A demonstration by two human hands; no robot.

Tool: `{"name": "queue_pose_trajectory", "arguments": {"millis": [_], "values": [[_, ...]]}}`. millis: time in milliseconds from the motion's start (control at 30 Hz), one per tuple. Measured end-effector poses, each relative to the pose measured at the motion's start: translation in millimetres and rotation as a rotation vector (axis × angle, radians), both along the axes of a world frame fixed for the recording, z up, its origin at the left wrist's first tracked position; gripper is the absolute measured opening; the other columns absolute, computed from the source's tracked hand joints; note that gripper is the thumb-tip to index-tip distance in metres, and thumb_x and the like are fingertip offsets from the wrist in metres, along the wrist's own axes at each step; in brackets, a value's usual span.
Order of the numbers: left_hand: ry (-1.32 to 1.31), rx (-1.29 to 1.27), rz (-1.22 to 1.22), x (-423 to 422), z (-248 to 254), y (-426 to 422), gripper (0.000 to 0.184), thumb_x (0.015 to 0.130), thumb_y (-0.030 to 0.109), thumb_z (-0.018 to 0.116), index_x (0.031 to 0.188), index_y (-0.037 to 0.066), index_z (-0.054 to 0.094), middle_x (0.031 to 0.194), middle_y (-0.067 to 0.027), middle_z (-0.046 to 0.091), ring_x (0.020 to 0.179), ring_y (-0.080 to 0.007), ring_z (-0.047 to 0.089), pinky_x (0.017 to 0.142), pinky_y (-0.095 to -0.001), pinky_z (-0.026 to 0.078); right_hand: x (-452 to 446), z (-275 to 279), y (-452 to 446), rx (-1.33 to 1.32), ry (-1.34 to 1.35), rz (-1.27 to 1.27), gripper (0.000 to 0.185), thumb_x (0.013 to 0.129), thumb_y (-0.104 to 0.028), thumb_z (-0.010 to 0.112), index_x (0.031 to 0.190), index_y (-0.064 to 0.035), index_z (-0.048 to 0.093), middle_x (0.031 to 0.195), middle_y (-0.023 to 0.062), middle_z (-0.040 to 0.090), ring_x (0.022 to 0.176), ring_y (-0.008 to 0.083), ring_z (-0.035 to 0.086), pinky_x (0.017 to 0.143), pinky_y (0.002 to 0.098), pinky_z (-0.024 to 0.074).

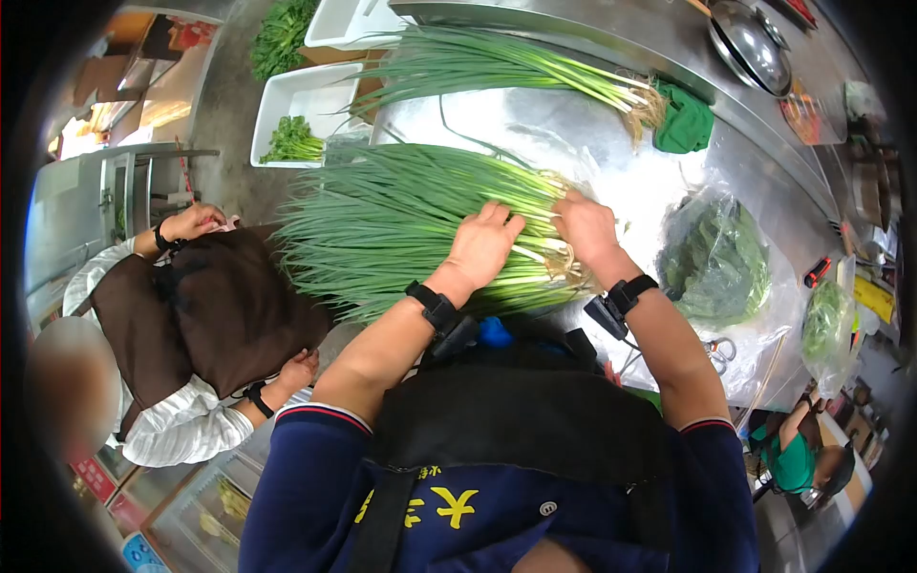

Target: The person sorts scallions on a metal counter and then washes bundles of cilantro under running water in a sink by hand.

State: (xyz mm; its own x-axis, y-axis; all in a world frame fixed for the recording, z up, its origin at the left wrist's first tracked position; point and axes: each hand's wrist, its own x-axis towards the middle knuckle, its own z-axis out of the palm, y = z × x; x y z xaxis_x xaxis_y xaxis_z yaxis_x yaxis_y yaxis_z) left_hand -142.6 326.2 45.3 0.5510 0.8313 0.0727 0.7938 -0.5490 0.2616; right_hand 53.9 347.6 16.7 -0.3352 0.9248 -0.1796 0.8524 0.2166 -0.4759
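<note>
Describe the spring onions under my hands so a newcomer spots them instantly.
On the near side of the metal table lies a broad pile of spring onions, leaves to the left, roots to the right. The left hand and right hand touch it, whereas the narrower bunch beyond lies untouched.

Surface: metal table (721, 164), shiny | centre: wide pile of green onions (392, 215), roots toward frame right | top centre: second green onion bunch (516, 69), roots beside green cloth (684, 120) | right of centre: clear plastic bag (714, 250) holding leafy greens | below bag: scissors (720, 353), on clear plastic
</note>
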Motion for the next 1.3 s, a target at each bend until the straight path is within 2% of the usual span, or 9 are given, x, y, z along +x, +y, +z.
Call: {"name": "queue_pose_trajectory", "arguments": {"millis": [200,300,433,500,667,867,1033,1233,1300], "values": [[-0.05,-0.032,0.031,-4,6,1,0.027,0.07,0.007,0.055,0.097,0.008,0.054,0.073,-0.007,0.055,0.068,-0.0231,0.059,0.06,-0.0333,0.049,15,24,-3,0.057,0.152,0.03,0.009,0.075,-0.015,0.061,0.082,-0.0095,0.059,0.081,0.0078,0.06,0.085,0.0278,0.055,0.075,0.0392,0.0428],[-0.002,-0.155,0.148,4,17,5,0.034,0.069,0.003,0.056,0.103,0.009,0.054,0.076,-0.0079,0.056,0.064,-0.0251,0.058,0.059,-0.0364,0.049,16,22,-14,0.076,0.304,0.16,0.011,0.076,-0.016,0.061,0.084,-0.0093,0.059,0.08,0.0092,0.061,0.083,0.0287,0.055,0.076,0.0387,0.043],[-0.006,-0.075,0.055,-5,5,5,0.027,0.067,0.003,0.058,0.093,0.008,0.059,0.086,-0.0095,0.051,0.079,-0.0246,0.057,0.058,-0.0358,0.048,19,24,-13,-0.147,0.441,0.121,0.013,0.077,-0.018,0.061,0.086,-0.0075,0.062,0.08,0.01,0.06,0.082,0.0309,0.056,0.073,0.0381,0.0452],[-0.009,-0.137,0.092,-6,7,-1,0.021,0.066,0.005,0.059,0.087,0.008,0.06,0.091,-0.0095,0.051,0.089,-0.0259,0.054,0.068,-0.0373,0.048,16,22,-11,-0.169,0.444,0.023,0.014,0.078,-0.016,0.059,0.088,-0.0075,0.064,0.081,0.0098,0.06,0.082,0.0306,0.057,0.072,0.0377,0.0465],[-0.055,0.155,-0.084,-10,-3,3,0.013,0.07,0.011,0.053,0.081,0.004,0.056,0.093,-0.0124,0.056,0.09,-0.0267,0.054,0.086,-0.0393,0.04,-3,-10,2,0.075,0.148,0.078,0.017,0.076,-0.01,0.055,0.09,-0.0088,0.065,0.085,0.0105,0.062,0.084,0.0282,0.059,0.072,0.0363,0.0482],[0.084,-0.129,-0.093,-14,-4,-3,0.014,0.071,0.006,0.052,0.085,0.003,0.054,0.098,-0.0138,0.061,0.092,-0.0262,0.057,0.085,-0.0364,0.042,-13,-28,-1,0.111,-0.02,0.06,0.014,0.072,-0.008,0.054,0.08,-0.0096,0.066,0.083,0.0101,0.062,0.084,0.0278,0.06,0.071,0.0373,0.0491],[0.025,-0.06,-0.093,-14,-4,-6,0.016,0.071,0.005,0.053,0.086,0.003,0.054,0.095,-0.0126,0.061,0.09,-0.0266,0.057,0.084,-0.0366,0.043,-2,-7,13,-0.021,-0.062,0.153,0.013,0.071,-0.014,0.056,0.077,-0.0072,0.064,0.078,0.011,0.061,0.08,0.0289,0.06,0.069,0.0385,0.0482],[-0.137,-0.095,0.012,-14,7,-4,0.02,0.07,0.004,0.055,0.09,0.004,0.055,0.098,-0.0113,0.056,0.096,-0.0264,0.053,0.082,-0.0367,0.043,2,28,-6,-0.046,0.173,-0.018,0.014,0.072,-0.017,0.058,0.079,-0.0053,0.061,0.076,0.0117,0.06,0.075,0.0284,0.059,0.066,0.0376,0.0469],[-0.209,-0.079,0.081,-9,6,-4,0.023,0.069,0.003,0.055,0.092,0.004,0.056,0.097,-0.0107,0.055,0.098,-0.0264,0.052,0.082,-0.0369,0.043,8,34,-13,-0.268,0.357,-0.056,0.016,0.073,-0.019,0.061,0.082,-0.006,0.06,0.075,0.0103,0.06,0.072,0.0276,0.058,0.064,0.0357,0.0464]]}}
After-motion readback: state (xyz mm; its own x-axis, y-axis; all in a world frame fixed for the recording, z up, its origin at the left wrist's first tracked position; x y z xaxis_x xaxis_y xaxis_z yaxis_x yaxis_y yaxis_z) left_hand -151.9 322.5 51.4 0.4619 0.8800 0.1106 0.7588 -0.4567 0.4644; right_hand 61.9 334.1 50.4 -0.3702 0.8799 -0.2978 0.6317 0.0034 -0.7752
